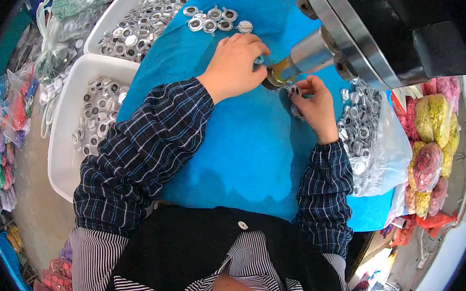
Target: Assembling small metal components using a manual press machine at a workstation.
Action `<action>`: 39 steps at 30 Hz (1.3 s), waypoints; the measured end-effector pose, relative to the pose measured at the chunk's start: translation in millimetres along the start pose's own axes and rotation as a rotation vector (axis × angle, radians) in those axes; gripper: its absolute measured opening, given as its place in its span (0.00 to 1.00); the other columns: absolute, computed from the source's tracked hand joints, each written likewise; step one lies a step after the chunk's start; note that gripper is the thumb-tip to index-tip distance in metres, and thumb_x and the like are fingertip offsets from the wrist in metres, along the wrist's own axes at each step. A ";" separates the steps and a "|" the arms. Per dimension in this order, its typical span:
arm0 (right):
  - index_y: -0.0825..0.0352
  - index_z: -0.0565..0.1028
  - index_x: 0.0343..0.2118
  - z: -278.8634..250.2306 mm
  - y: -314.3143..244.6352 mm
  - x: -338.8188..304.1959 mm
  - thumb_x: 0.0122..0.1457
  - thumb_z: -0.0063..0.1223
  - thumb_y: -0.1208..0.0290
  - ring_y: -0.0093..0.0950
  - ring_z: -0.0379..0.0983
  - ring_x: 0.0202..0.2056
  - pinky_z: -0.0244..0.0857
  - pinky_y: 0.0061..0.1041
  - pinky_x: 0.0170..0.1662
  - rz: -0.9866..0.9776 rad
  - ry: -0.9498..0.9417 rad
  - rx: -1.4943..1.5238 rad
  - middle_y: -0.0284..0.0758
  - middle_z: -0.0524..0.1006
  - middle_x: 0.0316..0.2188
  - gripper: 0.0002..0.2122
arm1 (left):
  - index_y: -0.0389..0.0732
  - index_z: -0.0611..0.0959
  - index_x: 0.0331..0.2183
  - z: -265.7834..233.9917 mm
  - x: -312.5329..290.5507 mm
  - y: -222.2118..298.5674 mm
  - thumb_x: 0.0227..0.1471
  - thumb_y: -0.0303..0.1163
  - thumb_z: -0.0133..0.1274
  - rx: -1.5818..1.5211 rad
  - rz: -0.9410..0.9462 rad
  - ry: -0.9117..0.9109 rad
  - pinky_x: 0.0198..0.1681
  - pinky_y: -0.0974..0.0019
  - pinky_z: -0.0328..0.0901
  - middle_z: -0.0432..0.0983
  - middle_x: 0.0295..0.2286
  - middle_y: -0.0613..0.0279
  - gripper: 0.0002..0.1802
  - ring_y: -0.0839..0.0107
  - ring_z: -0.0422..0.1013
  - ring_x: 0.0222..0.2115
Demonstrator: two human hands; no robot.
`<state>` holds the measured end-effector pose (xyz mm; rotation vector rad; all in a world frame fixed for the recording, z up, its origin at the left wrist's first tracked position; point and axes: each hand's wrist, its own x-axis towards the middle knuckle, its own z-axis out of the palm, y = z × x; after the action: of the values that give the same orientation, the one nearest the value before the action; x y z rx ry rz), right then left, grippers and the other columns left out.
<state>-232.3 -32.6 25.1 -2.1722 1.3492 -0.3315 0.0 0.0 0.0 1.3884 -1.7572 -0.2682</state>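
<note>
My left hand point(237, 65) reaches over the blue cloth to the left side of the press's brass-coloured tip point(282, 72). Its fingers curl towards the thumb, and what they hold, if anything, is hidden. Right of the tip, my right hand point(316, 108) is closed, thumb and fingers pinching a small round silver piece with a dark part point(293, 90). Below those fingertips, another round silver piece point(296, 112) shows on the cloth. Beyond my left hand lies a group of several round silver pieces point(212, 14) with dark or pale centres.
Two white tubs point(64, 128) of similar round pieces stand at the left. A clear plastic bag point(386, 151) with more pieces lies at the right. The press's large metal head point(354, 40) overhangs the blue cloth point(232, 161). Bundled yellow and pink bags point(432, 119) are stacked farther right.
</note>
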 end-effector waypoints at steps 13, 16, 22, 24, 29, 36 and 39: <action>0.68 0.65 0.47 26.5 -26.7 9.1 0.48 0.61 0.78 0.22 0.71 0.36 0.64 0.21 0.39 -0.120 0.338 0.553 0.34 0.74 0.37 0.23 | 0.40 0.82 0.34 1.2 6.4 0.8 0.43 0.41 0.58 -0.002 0.028 0.101 0.48 0.52 0.57 0.73 0.37 0.61 0.17 0.59 0.66 0.44; 0.68 0.67 0.45 22.6 -28.2 7.8 0.49 0.61 0.76 0.22 0.71 0.35 0.65 0.24 0.36 -0.205 0.386 0.416 0.34 0.75 0.37 0.20 | 0.41 0.82 0.33 1.7 5.7 0.6 0.44 0.41 0.57 0.016 0.015 0.135 0.48 0.52 0.56 0.74 0.38 0.60 0.16 0.59 0.66 0.44; 0.68 0.72 0.39 -10.5 -18.7 -24.0 0.49 0.60 0.76 0.23 0.72 0.36 0.65 0.26 0.37 -0.178 0.135 -0.316 0.34 0.76 0.36 0.14 | 0.41 0.82 0.34 4.5 2.8 -0.5 0.44 0.40 0.57 0.020 0.015 0.176 0.49 0.52 0.56 0.73 0.39 0.58 0.16 0.59 0.66 0.45; 0.68 0.72 0.38 -15.1 -15.4 -25.4 0.49 0.60 0.77 0.23 0.72 0.37 0.65 0.25 0.38 -0.047 0.020 -0.360 0.34 0.75 0.37 0.13 | 0.41 0.81 0.34 4.7 3.7 -0.7 0.44 0.41 0.57 0.010 0.021 0.182 0.50 0.52 0.56 0.73 0.40 0.57 0.16 0.59 0.66 0.45; 0.67 0.71 0.39 -11.8 0.2 -10.0 0.50 0.56 0.83 0.23 0.70 0.41 0.65 0.23 0.44 0.061 0.012 0.494 0.35 0.74 0.40 0.12 | 0.41 0.82 0.34 5.9 1.5 6.5 0.44 0.40 0.57 -0.043 0.204 0.080 0.48 0.54 0.58 0.74 0.39 0.58 0.16 0.58 0.67 0.43; 0.67 0.70 0.42 18.4 -9.9 4.8 0.50 0.55 0.85 0.22 0.70 0.43 0.66 0.22 0.46 -0.233 0.106 0.999 0.34 0.74 0.41 0.15 | 0.40 0.82 0.31 2.5 4.8 2.5 0.44 0.40 0.56 -0.026 0.148 0.065 0.46 0.56 0.60 0.75 0.37 0.59 0.14 0.58 0.68 0.42; 0.67 0.70 0.43 27.2 -18.6 8.7 0.50 0.57 0.83 0.23 0.69 0.44 0.65 0.21 0.46 -0.100 0.145 0.785 0.34 0.73 0.42 0.16 | 0.41 0.82 0.30 -0.8 5.0 -2.3 0.45 0.42 0.56 -0.060 -0.014 0.147 0.47 0.54 0.58 0.75 0.37 0.59 0.15 0.58 0.67 0.43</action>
<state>-201.4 -25.1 12.9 -1.5663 0.9467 -0.9010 2.1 -5.0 1.5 1.3431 -1.6072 -0.2189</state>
